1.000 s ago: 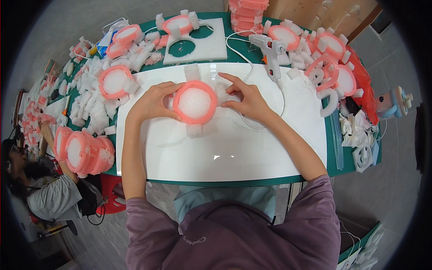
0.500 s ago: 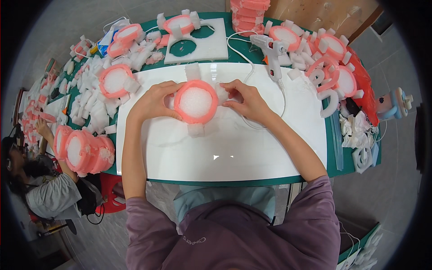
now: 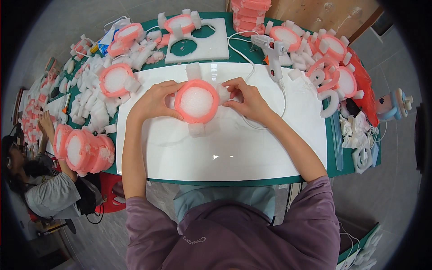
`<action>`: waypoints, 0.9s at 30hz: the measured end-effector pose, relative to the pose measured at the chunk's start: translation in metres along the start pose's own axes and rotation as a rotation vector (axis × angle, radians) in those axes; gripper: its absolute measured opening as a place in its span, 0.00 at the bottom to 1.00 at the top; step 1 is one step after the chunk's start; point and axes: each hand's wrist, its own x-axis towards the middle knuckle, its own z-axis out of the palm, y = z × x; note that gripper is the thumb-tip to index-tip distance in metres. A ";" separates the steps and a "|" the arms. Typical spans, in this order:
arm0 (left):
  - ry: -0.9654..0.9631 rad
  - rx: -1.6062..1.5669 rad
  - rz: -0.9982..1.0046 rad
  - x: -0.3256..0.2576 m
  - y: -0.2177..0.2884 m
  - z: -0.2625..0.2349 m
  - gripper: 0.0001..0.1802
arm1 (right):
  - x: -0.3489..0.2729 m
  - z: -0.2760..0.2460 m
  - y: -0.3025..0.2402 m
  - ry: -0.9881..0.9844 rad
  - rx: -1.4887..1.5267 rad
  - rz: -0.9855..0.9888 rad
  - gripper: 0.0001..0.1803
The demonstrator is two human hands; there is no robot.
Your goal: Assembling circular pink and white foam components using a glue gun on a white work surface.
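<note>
Closing, right hand now pinches a foam block — seemingly steadied against the pink-rimmed disc left hand clasps.

Pink-rimmed foam disc, face-up; white foam block at right rim.

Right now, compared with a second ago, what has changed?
The right hand has closed its fingers on the white foam block beside the pink ring, the outstretched one coming down to it. The left hand still holds the ring; the glue gun stayed put.
</note>
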 end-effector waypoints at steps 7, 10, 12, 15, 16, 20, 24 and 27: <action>-0.004 0.010 0.001 0.001 0.001 -0.001 0.46 | 0.000 -0.001 -0.002 0.003 0.011 0.003 0.27; 0.005 0.011 -0.008 0.000 0.001 0.000 0.46 | -0.001 -0.003 -0.006 -0.034 0.034 0.061 0.25; 0.006 0.016 -0.010 0.000 0.002 0.000 0.46 | -0.001 -0.003 -0.005 -0.034 0.044 0.041 0.25; -0.020 0.015 -0.036 0.001 0.004 -0.002 0.46 | -0.001 -0.003 -0.007 -0.033 0.036 0.057 0.25; -0.045 0.013 -0.059 0.001 0.005 -0.003 0.45 | -0.001 -0.003 -0.007 -0.033 0.036 0.057 0.25; 0.018 0.024 0.009 0.000 -0.001 0.001 0.46 | -0.001 -0.001 -0.002 -0.013 0.020 0.017 0.26; 0.018 0.020 0.006 0.000 0.000 0.001 0.46 | 0.000 0.000 0.002 -0.003 0.011 -0.013 0.26; -0.012 0.018 -0.015 0.000 0.004 -0.002 0.45 | 0.000 0.000 0.002 0.002 0.012 -0.017 0.27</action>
